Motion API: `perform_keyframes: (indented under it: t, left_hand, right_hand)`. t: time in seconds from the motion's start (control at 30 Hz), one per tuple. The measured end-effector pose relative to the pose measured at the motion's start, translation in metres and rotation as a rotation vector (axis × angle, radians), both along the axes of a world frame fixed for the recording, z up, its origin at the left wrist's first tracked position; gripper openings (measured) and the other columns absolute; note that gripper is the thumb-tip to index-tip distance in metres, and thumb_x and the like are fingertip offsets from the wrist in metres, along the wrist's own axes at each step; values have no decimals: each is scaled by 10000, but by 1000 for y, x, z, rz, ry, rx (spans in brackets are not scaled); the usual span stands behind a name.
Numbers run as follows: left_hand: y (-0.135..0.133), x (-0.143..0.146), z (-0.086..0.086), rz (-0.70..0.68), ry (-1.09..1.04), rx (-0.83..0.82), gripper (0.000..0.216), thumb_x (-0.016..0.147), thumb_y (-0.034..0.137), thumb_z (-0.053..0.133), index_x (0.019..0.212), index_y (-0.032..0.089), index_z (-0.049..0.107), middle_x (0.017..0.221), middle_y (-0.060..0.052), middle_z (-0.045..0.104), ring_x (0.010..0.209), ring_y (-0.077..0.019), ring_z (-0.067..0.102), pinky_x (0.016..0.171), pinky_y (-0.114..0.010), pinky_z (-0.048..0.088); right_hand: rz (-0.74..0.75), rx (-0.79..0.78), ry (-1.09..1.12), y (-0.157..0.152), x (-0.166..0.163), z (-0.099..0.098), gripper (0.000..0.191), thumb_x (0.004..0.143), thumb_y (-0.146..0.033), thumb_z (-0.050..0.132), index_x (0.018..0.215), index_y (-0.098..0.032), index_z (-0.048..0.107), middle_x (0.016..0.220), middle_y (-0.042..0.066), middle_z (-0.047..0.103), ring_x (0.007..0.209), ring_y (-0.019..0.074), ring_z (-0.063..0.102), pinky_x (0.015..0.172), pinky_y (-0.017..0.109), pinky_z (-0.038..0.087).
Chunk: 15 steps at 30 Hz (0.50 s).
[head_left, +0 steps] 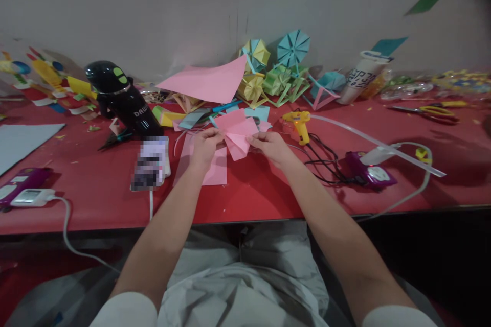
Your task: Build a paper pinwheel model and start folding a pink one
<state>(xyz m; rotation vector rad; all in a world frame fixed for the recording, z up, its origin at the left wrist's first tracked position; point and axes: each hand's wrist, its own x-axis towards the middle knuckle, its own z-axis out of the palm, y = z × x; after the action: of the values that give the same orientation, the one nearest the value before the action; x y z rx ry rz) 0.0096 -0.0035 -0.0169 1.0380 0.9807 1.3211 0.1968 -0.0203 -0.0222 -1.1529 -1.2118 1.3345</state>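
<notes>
Both my hands hold a folded pink paper piece (237,135) just above the red table (268,194). My left hand (205,147) pinches its left edge with closed fingers. My right hand (268,144) grips its right edge, fingers curled. Under my left hand a flat pink sheet (217,171) lies on the table. A yellow glue gun (299,123) stands a little to the right of my right hand, its black cord trailing toward a purple device (370,173).
A black bottle (123,99) and a blurred phone (150,162) sit to the left. Folded paper fans (291,48) and a large pink sheet (209,82) lie by the back wall. Scissors (433,111) rest far right. A white cable (406,196) hangs over the front edge.
</notes>
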Motion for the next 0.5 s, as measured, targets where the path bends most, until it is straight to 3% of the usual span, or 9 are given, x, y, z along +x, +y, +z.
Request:
perform_keyframes:
  t: [0.37, 0.5]
  left_hand:
    - [0, 1, 2, 1, -6, -62, 245, 564, 313, 788, 645, 151, 623, 674, -34, 653, 713, -200, 678, 775, -391, 562]
    - [-2, 0, 5, -11, 1, -61, 275, 549, 339, 808, 654, 148, 641, 672, -33, 659, 704, -198, 676, 756, -370, 560]
  right_hand:
    - [78, 3, 12, -1, 6, 3, 394, 562, -534, 832, 671, -177, 705, 690, 36, 669, 671, 154, 623, 730, 326, 535]
    - [44, -10, 21, -3, 3, 4, 424, 580, -577, 809, 648, -178, 679, 688, 26, 650, 676, 150, 619, 711, 310, 535]
